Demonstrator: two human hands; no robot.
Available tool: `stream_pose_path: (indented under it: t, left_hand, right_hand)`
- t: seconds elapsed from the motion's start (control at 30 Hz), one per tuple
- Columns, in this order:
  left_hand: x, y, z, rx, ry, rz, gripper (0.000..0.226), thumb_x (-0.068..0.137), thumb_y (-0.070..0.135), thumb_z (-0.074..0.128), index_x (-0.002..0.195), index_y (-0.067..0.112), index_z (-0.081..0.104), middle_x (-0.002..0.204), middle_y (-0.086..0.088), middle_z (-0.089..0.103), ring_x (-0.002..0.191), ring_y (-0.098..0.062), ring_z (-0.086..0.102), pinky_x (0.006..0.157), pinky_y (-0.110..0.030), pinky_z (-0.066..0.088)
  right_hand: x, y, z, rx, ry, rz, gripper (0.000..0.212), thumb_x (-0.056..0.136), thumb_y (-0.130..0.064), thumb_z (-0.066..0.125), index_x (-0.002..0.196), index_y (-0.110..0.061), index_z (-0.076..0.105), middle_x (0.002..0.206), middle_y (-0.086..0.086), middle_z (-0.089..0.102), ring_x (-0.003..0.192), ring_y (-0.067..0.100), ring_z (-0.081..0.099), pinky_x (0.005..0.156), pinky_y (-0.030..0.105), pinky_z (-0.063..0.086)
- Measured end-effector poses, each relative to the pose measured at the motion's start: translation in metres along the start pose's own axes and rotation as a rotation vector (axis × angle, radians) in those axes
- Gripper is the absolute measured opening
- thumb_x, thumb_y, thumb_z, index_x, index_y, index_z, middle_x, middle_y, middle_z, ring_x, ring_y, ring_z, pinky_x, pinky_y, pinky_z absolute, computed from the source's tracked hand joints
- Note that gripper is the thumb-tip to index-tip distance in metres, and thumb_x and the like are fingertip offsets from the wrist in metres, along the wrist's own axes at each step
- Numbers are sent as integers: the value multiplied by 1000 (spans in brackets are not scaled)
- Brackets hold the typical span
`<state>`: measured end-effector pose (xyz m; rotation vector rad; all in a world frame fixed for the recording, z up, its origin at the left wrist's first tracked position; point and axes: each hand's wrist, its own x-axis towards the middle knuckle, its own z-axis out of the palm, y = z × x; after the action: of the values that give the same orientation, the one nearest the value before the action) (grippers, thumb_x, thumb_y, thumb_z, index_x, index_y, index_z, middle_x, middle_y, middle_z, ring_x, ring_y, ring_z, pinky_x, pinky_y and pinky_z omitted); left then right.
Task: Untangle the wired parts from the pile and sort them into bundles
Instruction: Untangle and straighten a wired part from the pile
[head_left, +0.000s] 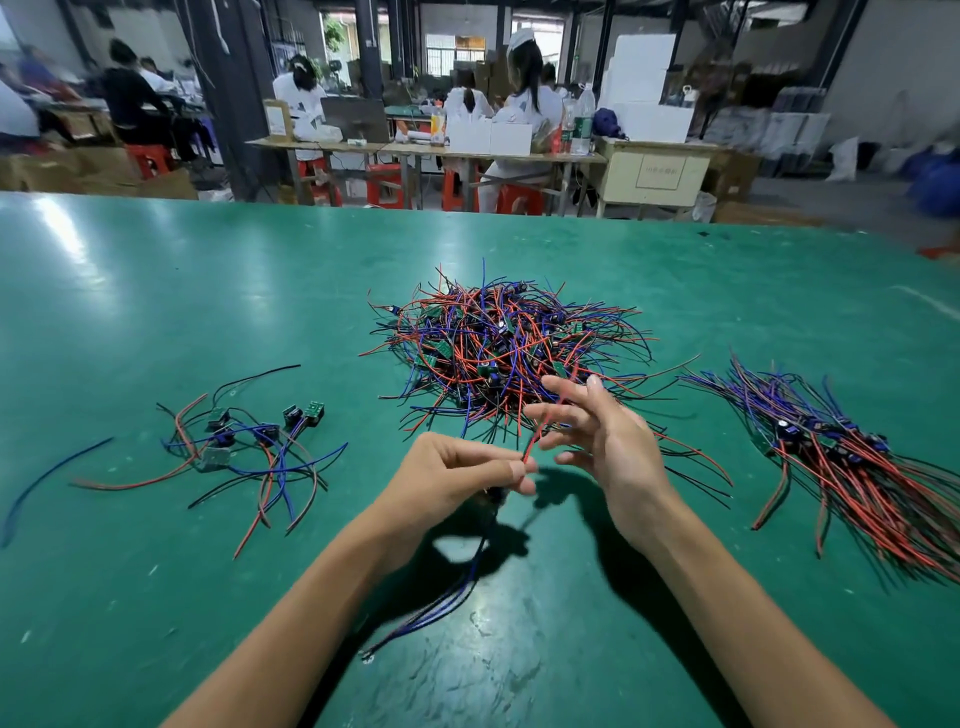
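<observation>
A tangled pile (498, 343) of small green boards with red, blue and black wires lies mid-table. My left hand (457, 483) hovers in front of it and pinches one wired part (480, 551); its blue and black wires hang down toward me and a red wire sticks up from my fingers. My right hand (602, 436) is beside it, fingers spread and blurred, touching the red wire near the pile's front edge. A neat bundle (852, 462) of parts with aligned wires lies at the right. A looser group (249, 447) of parts lies at the left.
The green table (156, 291) stretches wide. A single blue wire (47, 480) lies at the far left. Beyond the table's far edge, people sit at workbenches with boxes, bottles and red stools.
</observation>
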<state>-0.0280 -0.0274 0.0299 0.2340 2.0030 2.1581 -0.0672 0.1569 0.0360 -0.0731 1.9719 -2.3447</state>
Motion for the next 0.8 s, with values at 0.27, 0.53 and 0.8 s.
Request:
stream_pose_path:
  t: [0.27, 0.53, 0.8]
  left_hand:
    - [9, 5, -6, -400, 233, -79, 25, 72, 33, 78, 93, 20, 81, 96, 1, 76, 73, -8, 67, 61, -15, 54]
    - [8, 1, -8, -432, 288, -44, 32, 64, 34, 82, 91, 19, 75, 91, 0, 78, 78, -11, 75, 58, -15, 53]
    - [8, -2, 0, -291, 280, 199, 19, 68, 17, 86, 83, 10, 79, 89, -16, 77, 79, -18, 74, 67, -22, 57]
  right_hand:
    - [-16, 32, 20, -637, -160, -411, 28, 85, -32, 81, 106, -39, 65, 88, -15, 73, 67, 11, 67, 65, 24, 54]
    - [-20, 21, 27, -215, -67, -351, 8, 91, -28, 76, 95, -21, 76, 85, 2, 77, 76, 16, 70, 61, 22, 53]
    - [-13, 13, 27, 145, 14, 34, 22, 71, -50, 75, 75, -29, 81, 83, -3, 77, 56, 4, 60, 52, 15, 45]
